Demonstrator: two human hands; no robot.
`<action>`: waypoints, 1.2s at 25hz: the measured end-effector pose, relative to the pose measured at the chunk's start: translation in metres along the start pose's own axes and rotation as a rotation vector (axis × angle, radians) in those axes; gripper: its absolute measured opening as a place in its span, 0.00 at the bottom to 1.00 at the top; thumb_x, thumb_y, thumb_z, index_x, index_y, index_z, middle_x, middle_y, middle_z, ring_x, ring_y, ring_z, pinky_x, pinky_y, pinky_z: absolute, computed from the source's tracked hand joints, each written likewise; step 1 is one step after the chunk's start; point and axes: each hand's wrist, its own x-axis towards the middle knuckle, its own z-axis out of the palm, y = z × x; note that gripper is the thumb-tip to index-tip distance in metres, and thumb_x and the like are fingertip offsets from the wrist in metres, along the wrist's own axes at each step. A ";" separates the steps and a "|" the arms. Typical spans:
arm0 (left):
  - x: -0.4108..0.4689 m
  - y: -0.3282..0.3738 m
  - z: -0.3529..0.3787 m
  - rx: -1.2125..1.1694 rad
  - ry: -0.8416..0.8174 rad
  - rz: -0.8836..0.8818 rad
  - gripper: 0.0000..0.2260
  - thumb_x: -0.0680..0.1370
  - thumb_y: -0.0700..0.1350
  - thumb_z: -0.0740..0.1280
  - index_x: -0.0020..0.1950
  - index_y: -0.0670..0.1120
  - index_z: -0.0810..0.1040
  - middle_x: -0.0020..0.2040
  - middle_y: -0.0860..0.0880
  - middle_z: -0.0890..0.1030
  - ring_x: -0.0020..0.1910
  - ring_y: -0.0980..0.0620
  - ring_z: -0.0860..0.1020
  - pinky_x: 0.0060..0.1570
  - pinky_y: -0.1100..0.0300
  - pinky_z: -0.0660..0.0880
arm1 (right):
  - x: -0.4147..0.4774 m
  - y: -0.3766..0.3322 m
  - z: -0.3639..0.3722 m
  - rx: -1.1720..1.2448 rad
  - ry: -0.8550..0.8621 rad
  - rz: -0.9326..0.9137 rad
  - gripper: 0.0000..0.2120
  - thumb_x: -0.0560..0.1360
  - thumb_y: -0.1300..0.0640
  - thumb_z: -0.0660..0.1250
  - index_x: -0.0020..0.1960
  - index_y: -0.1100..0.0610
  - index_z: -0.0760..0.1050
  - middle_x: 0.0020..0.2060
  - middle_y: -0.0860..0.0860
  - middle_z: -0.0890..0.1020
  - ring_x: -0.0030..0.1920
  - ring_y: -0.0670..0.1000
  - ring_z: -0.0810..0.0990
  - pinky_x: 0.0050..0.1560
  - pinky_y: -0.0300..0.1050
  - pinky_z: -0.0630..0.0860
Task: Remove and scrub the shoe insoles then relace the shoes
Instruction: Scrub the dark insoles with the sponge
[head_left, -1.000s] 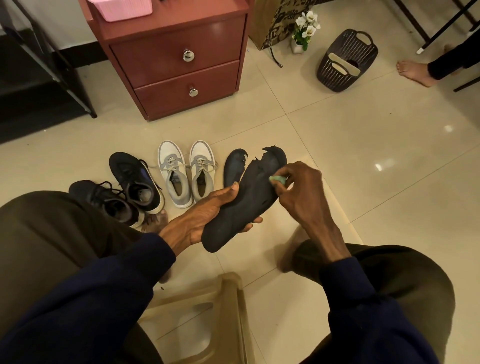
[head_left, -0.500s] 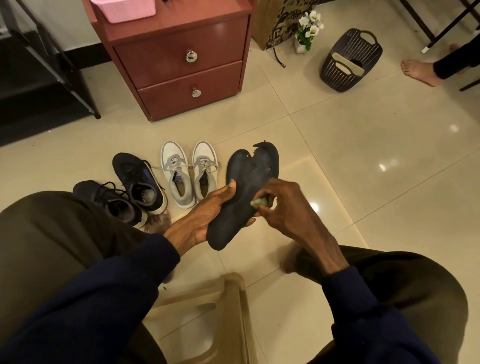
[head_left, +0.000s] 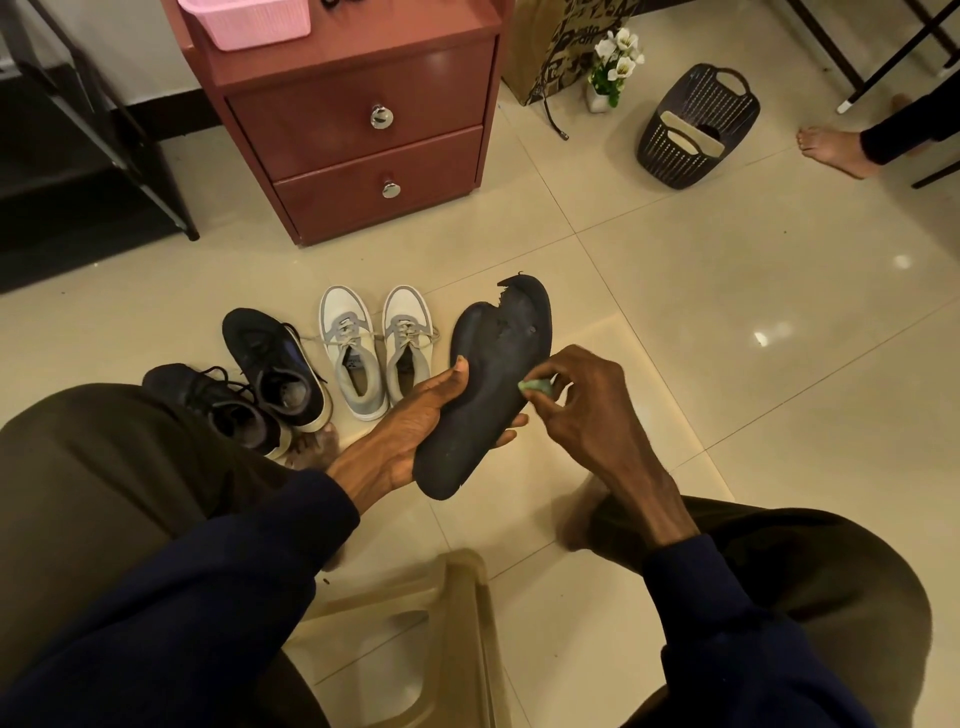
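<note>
My left hand (head_left: 415, 421) holds a worn black insole (head_left: 488, 384) from below, thumb on its left edge; the insole's toe end is torn. A second black insole (head_left: 470, 325) lies behind it, mostly hidden. My right hand (head_left: 587, 405) pinches a small green scrubbing pad (head_left: 537, 387) against the insole's right edge. On the floor stand a white and grey pair of sneakers (head_left: 374, 348), laced, and a black pair of sneakers (head_left: 260, 379) to their left.
A red two-drawer cabinet (head_left: 363, 130) with a pink basket (head_left: 244, 21) stands behind the shoes. A dark plastic basket (head_left: 696, 124) holding pale insoles lies at the back right, near another person's bare foot (head_left: 831, 150). A beige plastic stool (head_left: 415, 639) is between my knees.
My right hand with the green pad slid down the insole from near its toe toward its middle, then shifted to its right edge. My left hand kept its hold.
</note>
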 end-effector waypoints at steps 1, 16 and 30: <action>0.001 -0.001 0.000 -0.003 0.007 0.008 0.20 0.84 0.52 0.62 0.69 0.41 0.75 0.59 0.35 0.83 0.53 0.36 0.85 0.57 0.41 0.81 | -0.001 -0.001 0.001 0.034 -0.036 -0.010 0.07 0.73 0.55 0.78 0.49 0.55 0.84 0.44 0.47 0.82 0.40 0.45 0.79 0.41 0.34 0.78; 0.043 -0.020 -0.012 0.129 0.221 0.212 0.20 0.82 0.44 0.68 0.73 0.41 0.75 0.66 0.43 0.81 0.64 0.43 0.80 0.61 0.53 0.80 | -0.008 0.004 0.027 0.783 -0.003 0.865 0.06 0.80 0.63 0.67 0.47 0.57 0.82 0.48 0.57 0.84 0.50 0.56 0.85 0.48 0.45 0.82; 0.200 -0.052 -0.083 0.287 0.545 0.119 0.09 0.80 0.35 0.69 0.58 0.43 0.84 0.52 0.43 0.86 0.49 0.46 0.84 0.52 0.55 0.82 | 0.035 0.142 0.139 0.612 0.106 1.004 0.02 0.76 0.62 0.73 0.49 0.59 0.84 0.45 0.55 0.85 0.47 0.57 0.84 0.44 0.46 0.81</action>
